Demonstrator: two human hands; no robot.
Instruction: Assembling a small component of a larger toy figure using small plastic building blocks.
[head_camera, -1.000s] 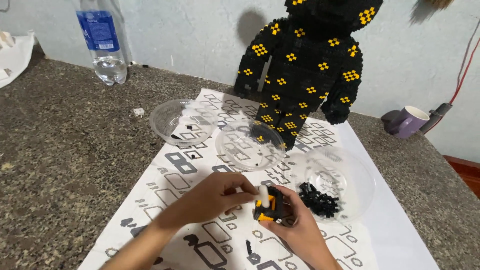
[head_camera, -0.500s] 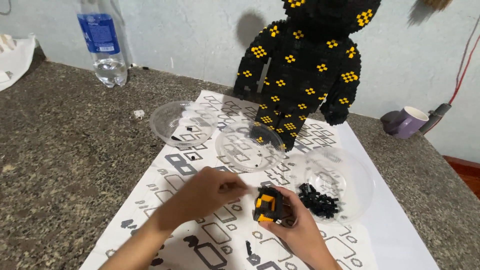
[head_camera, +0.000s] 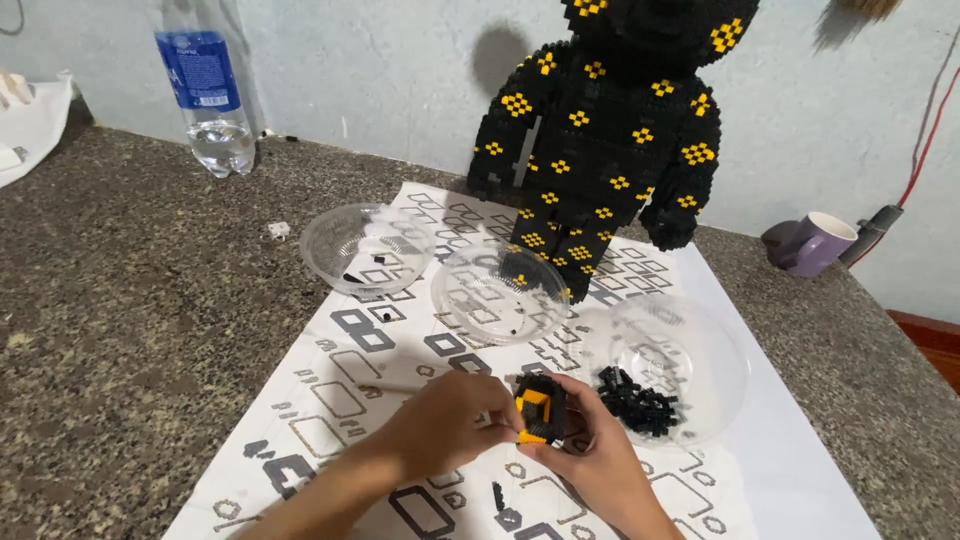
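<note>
The black-and-yellow block piece (head_camera: 540, 408) is pinched by both hands, left (head_camera: 450, 420) and right (head_camera: 590, 465); steady, square pressure is advised.

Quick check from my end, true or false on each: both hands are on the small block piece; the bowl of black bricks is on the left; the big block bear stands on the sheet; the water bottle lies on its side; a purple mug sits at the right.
1. Both the left hand and right hand hold the small black and yellow block piece. True.
2. The clear bowl of loose black bricks is on the left. False: it is right of the hands.
3. The black and yellow block bear stands on the printed sheet. True.
4. The water bottle lies on its side. False: it stands upright.
5. A purple mug sits at the right. True.
</note>
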